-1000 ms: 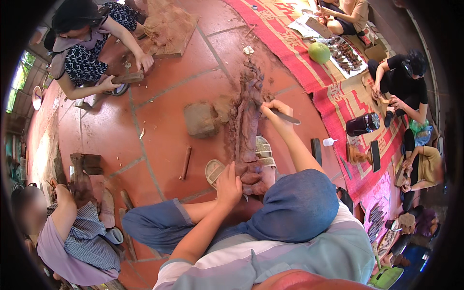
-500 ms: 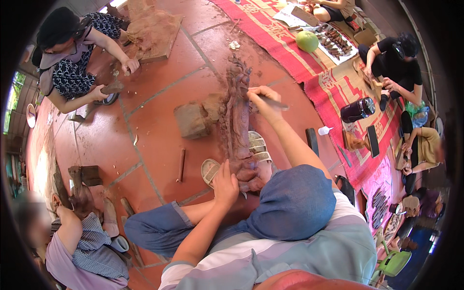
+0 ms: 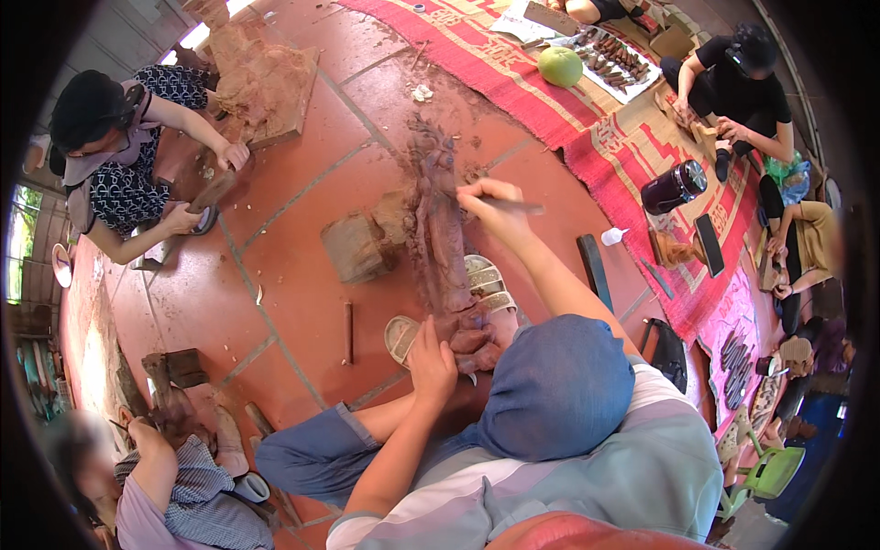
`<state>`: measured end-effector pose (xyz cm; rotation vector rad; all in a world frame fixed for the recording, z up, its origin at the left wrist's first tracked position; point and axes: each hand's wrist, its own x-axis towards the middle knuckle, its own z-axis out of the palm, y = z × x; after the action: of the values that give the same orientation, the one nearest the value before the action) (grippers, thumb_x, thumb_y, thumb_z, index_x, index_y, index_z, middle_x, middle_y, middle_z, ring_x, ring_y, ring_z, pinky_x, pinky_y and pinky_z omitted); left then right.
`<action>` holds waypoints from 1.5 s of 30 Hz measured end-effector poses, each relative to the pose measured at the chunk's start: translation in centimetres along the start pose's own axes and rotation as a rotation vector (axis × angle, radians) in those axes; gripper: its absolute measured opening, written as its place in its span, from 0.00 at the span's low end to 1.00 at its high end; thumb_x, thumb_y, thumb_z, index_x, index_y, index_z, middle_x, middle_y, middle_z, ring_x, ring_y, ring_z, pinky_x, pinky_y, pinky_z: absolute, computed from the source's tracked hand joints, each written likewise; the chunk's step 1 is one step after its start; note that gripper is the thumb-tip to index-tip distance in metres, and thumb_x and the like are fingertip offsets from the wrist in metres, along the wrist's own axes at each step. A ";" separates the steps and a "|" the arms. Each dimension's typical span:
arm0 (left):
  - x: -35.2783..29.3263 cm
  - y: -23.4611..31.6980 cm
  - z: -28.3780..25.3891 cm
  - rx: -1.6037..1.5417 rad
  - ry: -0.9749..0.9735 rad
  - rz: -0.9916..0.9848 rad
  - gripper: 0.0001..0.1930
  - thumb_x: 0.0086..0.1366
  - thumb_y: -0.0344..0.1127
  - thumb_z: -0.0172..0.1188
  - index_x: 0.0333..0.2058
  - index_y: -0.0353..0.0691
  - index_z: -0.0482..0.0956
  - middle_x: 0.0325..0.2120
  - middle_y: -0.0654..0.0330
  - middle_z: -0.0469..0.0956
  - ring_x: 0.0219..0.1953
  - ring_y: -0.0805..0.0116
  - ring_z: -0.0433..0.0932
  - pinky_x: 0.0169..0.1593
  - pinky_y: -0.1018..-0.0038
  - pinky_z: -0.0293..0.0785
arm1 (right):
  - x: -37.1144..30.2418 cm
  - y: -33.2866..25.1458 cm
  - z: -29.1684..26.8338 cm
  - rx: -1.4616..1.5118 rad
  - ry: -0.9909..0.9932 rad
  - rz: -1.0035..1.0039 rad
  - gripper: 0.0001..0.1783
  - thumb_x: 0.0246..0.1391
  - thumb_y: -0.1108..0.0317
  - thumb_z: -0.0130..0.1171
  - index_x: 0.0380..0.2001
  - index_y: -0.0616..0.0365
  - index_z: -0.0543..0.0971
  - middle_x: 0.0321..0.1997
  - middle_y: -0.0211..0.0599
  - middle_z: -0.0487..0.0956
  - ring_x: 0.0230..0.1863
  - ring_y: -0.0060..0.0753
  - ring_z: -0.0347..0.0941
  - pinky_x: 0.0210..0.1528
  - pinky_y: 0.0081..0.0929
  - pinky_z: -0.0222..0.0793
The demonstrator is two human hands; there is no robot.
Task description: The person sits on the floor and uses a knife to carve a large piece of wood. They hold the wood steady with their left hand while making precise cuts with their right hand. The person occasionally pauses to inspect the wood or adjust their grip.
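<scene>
A reddish-brown carved wooden figure (image 3: 444,243), long and narrow, lies on the tiled floor between my feet, its ornate top pointing away from me. My right hand (image 3: 495,215) pinches a slim carving tool (image 3: 521,207) over the figure's right side. The tool's outer end sticks out to the right; its working tip is hidden by my fingers. Down at the figure's near end, my left hand (image 3: 431,364) rests beside and against the lumpy base, fingers stretched out. A rough wooden block (image 3: 359,247) sits left of the figure.
A thin stick (image 3: 347,332) lies on the floor at left. To the right are a dark flat bar (image 3: 595,272), a white bottle (image 3: 612,236), a dark thermos (image 3: 674,187) and a red mat (image 3: 587,170). Co-workers sit around, one at upper left holding a wooden piece (image 3: 213,191).
The whole view has shifted slightly. My right hand stays at the figure while the tool lies at a flatter angle. My left hand keeps its place. The lower-left co-worker's arm has moved.
</scene>
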<state>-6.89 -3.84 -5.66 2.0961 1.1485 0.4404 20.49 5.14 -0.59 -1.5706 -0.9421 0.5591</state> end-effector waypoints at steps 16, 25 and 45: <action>-0.1 -0.4 0.3 0.019 0.043 0.031 0.27 0.61 0.33 0.49 0.59 0.32 0.60 0.53 0.41 0.67 0.54 0.44 0.67 0.56 0.56 0.61 | -0.5 0.3 0.7 -0.005 0.005 -0.112 0.10 0.47 0.66 0.63 0.26 0.64 0.81 0.31 0.40 0.82 0.31 0.25 0.78 0.35 0.24 0.71; -0.1 -0.3 0.5 0.025 0.047 0.041 0.28 0.61 0.33 0.49 0.59 0.33 0.60 0.53 0.41 0.67 0.54 0.45 0.67 0.56 0.56 0.61 | 0.7 0.0 -0.9 0.072 -0.030 0.236 0.07 0.48 0.69 0.63 0.25 0.63 0.80 0.30 0.36 0.81 0.32 0.22 0.77 0.35 0.21 0.73; 0.0 -0.1 0.0 0.028 0.063 0.049 0.27 0.60 0.32 0.49 0.59 0.30 0.60 0.51 0.39 0.68 0.52 0.42 0.68 0.54 0.54 0.63 | -0.2 2.8 1.0 0.388 0.075 0.132 0.08 0.49 0.69 0.62 0.21 0.59 0.76 0.27 0.27 0.77 0.29 0.15 0.69 0.32 0.16 0.64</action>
<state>-6.97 -3.80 -5.75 2.1517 1.1468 0.5195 20.35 5.47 -3.53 -1.2976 -0.6311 0.7238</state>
